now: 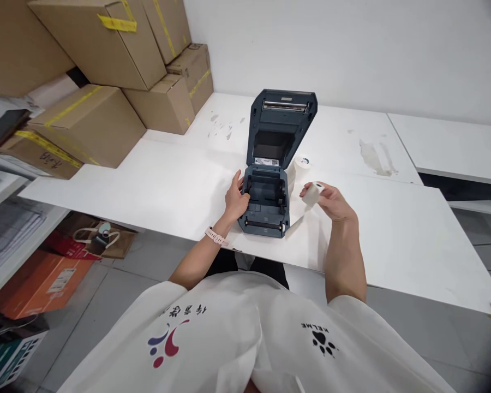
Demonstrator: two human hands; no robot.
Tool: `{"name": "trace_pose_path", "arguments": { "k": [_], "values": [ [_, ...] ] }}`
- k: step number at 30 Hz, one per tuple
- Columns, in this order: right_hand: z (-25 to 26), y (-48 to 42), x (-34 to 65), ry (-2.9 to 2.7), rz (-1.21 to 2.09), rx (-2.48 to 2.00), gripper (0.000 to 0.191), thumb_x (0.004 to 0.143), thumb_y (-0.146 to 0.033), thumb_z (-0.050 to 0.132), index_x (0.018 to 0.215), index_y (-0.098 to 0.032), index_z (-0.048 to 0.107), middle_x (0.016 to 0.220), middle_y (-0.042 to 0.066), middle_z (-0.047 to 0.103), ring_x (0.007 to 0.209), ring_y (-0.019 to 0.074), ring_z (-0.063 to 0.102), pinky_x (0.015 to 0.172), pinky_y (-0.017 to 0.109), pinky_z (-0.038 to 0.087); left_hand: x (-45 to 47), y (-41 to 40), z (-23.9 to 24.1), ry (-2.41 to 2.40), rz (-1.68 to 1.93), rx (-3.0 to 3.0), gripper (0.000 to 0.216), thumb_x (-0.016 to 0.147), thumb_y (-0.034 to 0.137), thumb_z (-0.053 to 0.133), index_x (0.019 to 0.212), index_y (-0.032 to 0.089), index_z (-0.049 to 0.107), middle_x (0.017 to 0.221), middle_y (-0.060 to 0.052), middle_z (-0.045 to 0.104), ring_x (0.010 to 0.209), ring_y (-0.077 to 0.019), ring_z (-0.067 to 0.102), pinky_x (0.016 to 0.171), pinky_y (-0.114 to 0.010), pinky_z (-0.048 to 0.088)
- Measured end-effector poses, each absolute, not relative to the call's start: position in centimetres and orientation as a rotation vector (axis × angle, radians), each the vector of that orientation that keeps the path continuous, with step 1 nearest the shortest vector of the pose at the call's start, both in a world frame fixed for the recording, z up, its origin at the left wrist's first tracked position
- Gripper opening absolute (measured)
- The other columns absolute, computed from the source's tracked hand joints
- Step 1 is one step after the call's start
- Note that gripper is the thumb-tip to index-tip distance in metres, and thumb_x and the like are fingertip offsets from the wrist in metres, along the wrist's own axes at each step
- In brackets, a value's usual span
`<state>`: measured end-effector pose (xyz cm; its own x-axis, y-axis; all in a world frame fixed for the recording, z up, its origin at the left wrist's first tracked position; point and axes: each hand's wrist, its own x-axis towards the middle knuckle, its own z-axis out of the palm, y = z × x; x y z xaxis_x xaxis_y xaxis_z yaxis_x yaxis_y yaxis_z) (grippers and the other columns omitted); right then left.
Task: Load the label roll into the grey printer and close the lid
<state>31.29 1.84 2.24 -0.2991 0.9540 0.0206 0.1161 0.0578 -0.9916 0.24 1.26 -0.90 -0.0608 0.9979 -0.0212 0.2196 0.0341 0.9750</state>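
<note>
A dark label printer (265, 202) stands on the white table with its lid (282, 128) raised, so its inner bay shows. My left hand (236, 199) grips the printer's left side, thumb over the rim and fingers along the outer wall. To the right of the printer, my right hand (333, 202) holds a small roll of white labels (312, 195) just above the tabletop. A pale strip hangs from that roll toward the table. Behind the printer's right side lies another white roll (303, 162), partly hidden by the lid.
Taped cardboard boxes (94, 125) are stacked at the table's left end. The white table (180, 180) meets a wall at the back, and its front edge runs close to my body. An orange box (36, 284) and a paper bag (123, 240) are on the floor at left.
</note>
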Motion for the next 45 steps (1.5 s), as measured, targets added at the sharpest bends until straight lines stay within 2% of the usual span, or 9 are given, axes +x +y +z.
{"name": "trace_pose_path", "arguments": {
  "k": [3, 7, 10, 14, 19, 23, 28, 36, 45],
  "values": [
    [6.7, 2.2, 28.8, -1.811, 1.198, -1.002, 0.056, 0.076, -0.065, 0.078, 0.117, -0.027, 0.071, 0.107, 0.008, 0.077, 0.101, 0.0298, 0.071, 0.092, 0.045, 0.057, 0.2, 1.4, -1.0, 1.429, 1.118, 1.323, 0.094, 0.073, 0.009, 0.057, 0.161, 0.030, 0.031, 0.161, -0.008, 0.052, 0.145, -0.0287, 0.054, 0.118, -0.047, 0.046],
    [9.6, 3.7, 21.5, -2.521, 0.663, -1.250, 0.036, 0.094, -0.040, 0.061, 0.123, -0.019, 0.069, 0.118, 0.013, 0.076, 0.106, 0.0324, 0.070, 0.093, 0.045, 0.054, 0.2, 1.7, -1.5, 1.442, 1.147, 1.333, 0.093, 0.072, 0.008, 0.057, 0.160, 0.029, 0.033, 0.157, -0.007, 0.056, 0.142, -0.0273, 0.057, 0.120, -0.048, 0.044],
    [8.3, 5.0, 16.5, -2.842, 0.252, -1.535, 0.033, 0.093, -0.023, 0.057, 0.122, -0.012, 0.069, 0.122, 0.021, 0.075, 0.113, 0.0367, 0.069, 0.098, 0.046, 0.049, 0.3, 1.7, -1.5, 1.450, 1.148, 1.334, 0.092, 0.073, 0.008, 0.056, 0.160, 0.028, 0.033, 0.157, -0.007, 0.056, 0.143, -0.0268, 0.056, 0.120, -0.047, 0.044],
    [6.1, 5.2, 14.6, -2.924, 0.199, -1.534, 0.033, 0.089, -0.017, 0.061, 0.119, -0.008, 0.070, 0.122, 0.023, 0.074, 0.116, 0.0373, 0.068, 0.102, 0.047, 0.045, 0.5, 1.5, -0.9, 1.466, 1.134, 1.332, 0.091, 0.073, 0.006, 0.056, 0.159, 0.027, 0.035, 0.157, -0.007, 0.056, 0.145, -0.0268, 0.054, 0.122, -0.047, 0.042],
    [5.6, 1.2, 16.7, -2.737, 0.185, -1.452, 0.038, 0.101, -0.024, 0.047, 0.131, -0.010, 0.067, 0.131, 0.018, 0.071, 0.120, 0.0348, 0.065, 0.100, 0.046, 0.049, 0.5, 1.1, -0.4, 1.447, 1.147, 1.306, 0.087, 0.074, 0.007, 0.056, 0.158, 0.025, 0.037, 0.158, -0.009, 0.055, 0.146, -0.0280, 0.053, 0.124, -0.048, 0.039],
    [3.7, -4.1, 17.8, -2.414, 0.197, -1.283, 0.033, 0.105, -0.028, 0.046, 0.118, -0.016, 0.074, 0.125, 0.012, 0.076, 0.108, 0.0295, 0.067, 0.094, 0.044, 0.055, 0.6, 1.0, -0.3, 1.384, 1.166, 1.254, 0.086, 0.076, 0.010, 0.056, 0.158, 0.022, 0.035, 0.162, -0.012, 0.048, 0.151, -0.0279, 0.046, 0.124, -0.046, 0.039],
    [0.5, -8.8, 16.7, -2.097, 0.070, -1.193, 0.029, 0.105, -0.024, 0.050, 0.120, -0.017, 0.074, 0.128, 0.012, 0.076, 0.117, 0.0278, 0.067, 0.097, 0.045, 0.057, 0.7, 1.3, -0.4, 1.250, 1.124, 1.224, 0.090, 0.076, 0.016, 0.061, 0.161, 0.023, 0.031, 0.169, -0.010, 0.036, 0.158, -0.0301, 0.034, 0.127, -0.044, 0.034],
    [0.4, -10.7, 14.7, -2.140, -0.088, -1.267, 0.042, 0.102, -0.046, 0.058, 0.131, -0.018, 0.066, 0.141, 0.014, 0.069, 0.120, 0.0336, 0.066, 0.082, 0.047, 0.055, 0.6, 0.8, 0.1, 1.208, 1.132, 1.193, 0.088, 0.078, 0.019, 0.065, 0.160, 0.024, 0.032, 0.170, -0.009, 0.033, 0.157, -0.0294, 0.035, 0.126, -0.042, 0.035],
    [0.3, -10.8, 15.5, -2.165, -0.024, -1.239, 0.051, 0.099, -0.053, 0.061, 0.136, -0.019, 0.063, 0.145, 0.014, 0.066, 0.126, 0.0335, 0.064, 0.086, 0.047, 0.056, 0.5, 1.0, -0.3, 1.199, 1.131, 1.213, 0.087, 0.079, 0.023, 0.067, 0.159, 0.027, 0.034, 0.170, -0.008, 0.035, 0.155, -0.0315, 0.038, 0.125, -0.045, 0.038]
  ]
}}
